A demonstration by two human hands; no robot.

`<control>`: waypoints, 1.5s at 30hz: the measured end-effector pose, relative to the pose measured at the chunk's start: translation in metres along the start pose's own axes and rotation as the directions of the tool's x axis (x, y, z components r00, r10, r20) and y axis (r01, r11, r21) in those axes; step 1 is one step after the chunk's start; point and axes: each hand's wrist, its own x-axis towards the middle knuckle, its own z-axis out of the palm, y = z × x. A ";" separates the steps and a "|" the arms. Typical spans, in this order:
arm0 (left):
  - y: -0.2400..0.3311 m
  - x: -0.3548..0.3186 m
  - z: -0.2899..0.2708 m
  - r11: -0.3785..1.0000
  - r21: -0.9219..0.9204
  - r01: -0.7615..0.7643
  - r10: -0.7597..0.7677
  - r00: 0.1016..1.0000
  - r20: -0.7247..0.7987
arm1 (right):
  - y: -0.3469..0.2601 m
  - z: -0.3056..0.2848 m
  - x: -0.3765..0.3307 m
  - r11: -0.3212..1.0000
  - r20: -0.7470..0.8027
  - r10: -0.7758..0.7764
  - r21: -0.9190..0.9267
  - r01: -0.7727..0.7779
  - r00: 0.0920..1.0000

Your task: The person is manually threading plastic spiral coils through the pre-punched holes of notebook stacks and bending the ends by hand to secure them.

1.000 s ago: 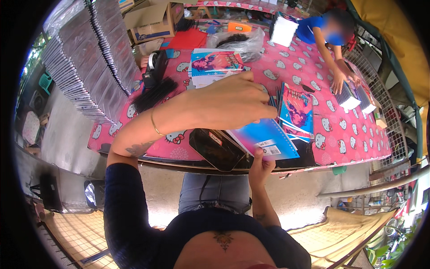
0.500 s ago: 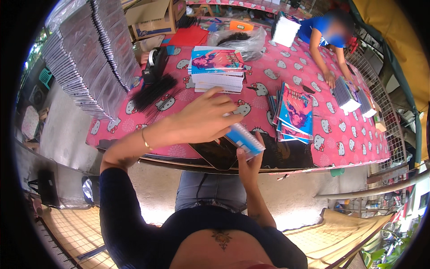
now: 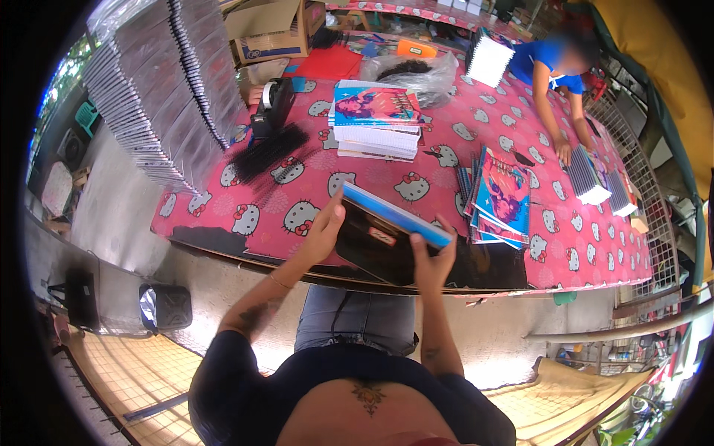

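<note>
One blue notebook (image 3: 398, 213) spans the head view's centre, over the black board (image 3: 372, 245), gripped at its ends by my left hand (image 3: 325, 229) and right hand (image 3: 435, 259). I judge this an aligning step; the next move calls for even pressure.

Cardboard box (image 3: 271, 46) at the back with its flap hanging open, red sheet (image 3: 327, 64) just beside it. Orange packet (image 3: 416, 49) sits behind a crumpled clear plastic bag (image 3: 444, 80) with something dark inside. Green chair (image 3: 87, 117) way off left, yellow tarp (image 3: 639, 52) draped up right, wire fence (image 3: 645, 160) nearby, pale pole (image 3: 587, 331) lower down.
</note>
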 end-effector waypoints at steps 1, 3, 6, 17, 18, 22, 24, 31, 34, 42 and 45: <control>-0.007 -0.002 -0.012 1.000 0.014 -0.001 -0.001 0.995 0.095 | 0.000 -0.013 0.010 0.998 0.017 -0.041 -0.038 0.042 0.999; -0.018 0.034 -0.050 0.767 0.639 -0.064 0.137 0.988 -0.065 | 0.002 -0.026 0.019 0.998 0.081 -0.048 -0.028 0.051 0.996; -0.088 0.060 -0.131 0.203 0.967 0.152 0.120 0.977 -0.179 | 0.000 -0.020 0.026 0.996 0.140 -0.075 -0.029 0.080 0.987; -0.033 0.079 -0.096 0.456 0.887 -0.073 0.347 0.932 -0.101 | -0.084 0.066 0.045 0.450 0.539 -0.540 -0.463 0.763 0.646; -0.021 0.074 -0.091 0.544 0.837 -0.055 0.296 0.946 -0.130 | -0.076 0.072 0.048 0.480 0.569 -0.467 -0.480 0.734 0.677; 0.051 0.040 -0.052 0.747 0.640 -0.181 0.275 0.960 -0.049 | -0.054 0.084 0.058 0.528 0.576 -0.413 -0.479 0.701 0.705; 0.050 0.015 -0.038 0.882 0.441 -0.163 0.227 0.969 -0.096 | -0.052 0.085 0.058 0.538 0.557 -0.447 -0.458 0.708 0.700; 0.067 0.007 -0.016 0.844 0.494 -0.208 0.290 0.952 -0.095 | -0.059 0.085 0.058 0.584 0.553 -0.406 -0.456 0.672 0.728; 0.061 0.011 -0.016 0.785 0.538 -0.307 0.413 0.907 -0.084 | -0.059 0.085 0.057 0.592 0.556 -0.399 -0.452 0.668 0.729; 0.062 0.014 -0.013 0.889 0.435 -0.143 0.219 0.967 -0.131 | -0.063 0.084 0.057 0.604 0.575 -0.375 -0.444 0.662 0.727; 0.067 0.024 -0.023 0.865 0.459 -0.205 0.237 0.971 -0.012 | -0.066 0.081 0.059 0.631 0.609 -0.340 -0.417 0.654 0.717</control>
